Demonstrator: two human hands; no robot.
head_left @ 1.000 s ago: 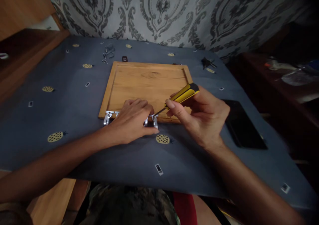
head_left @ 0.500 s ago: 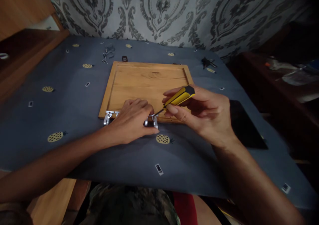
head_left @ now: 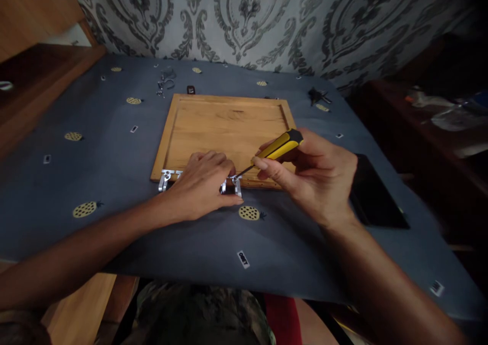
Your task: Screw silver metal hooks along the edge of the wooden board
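Observation:
A wooden panel [head_left: 213,126] with a raised frame lies flat on the table. Along its near edge runs a silver metal bracket [head_left: 238,187], whose left end [head_left: 163,180] sticks out past my left hand [head_left: 204,184]. That hand is closed over the middle of the bracket, thumb on the near side, pressing it against the panel's edge; its palm hides part of the metal. My right hand [head_left: 320,174] grips a yellow and black screwdriver [head_left: 280,145] by the handle. The screwdriver slants down to the left, its tip at the bracket's right part.
Small loose metal parts [head_left: 165,83] lie at the back left, beside a small dark object [head_left: 191,89]. A black tool [head_left: 319,96] lies at the back right. A flat black slab [head_left: 375,192] is right of my right hand. A patterned wall [head_left: 244,19] borders the table's [head_left: 114,146] back.
My right hand and the screwdriver handle have shifted slightly right, and the fingers have turned around the handle. The tip stays at the bracket. My left hand and the panel have not moved.

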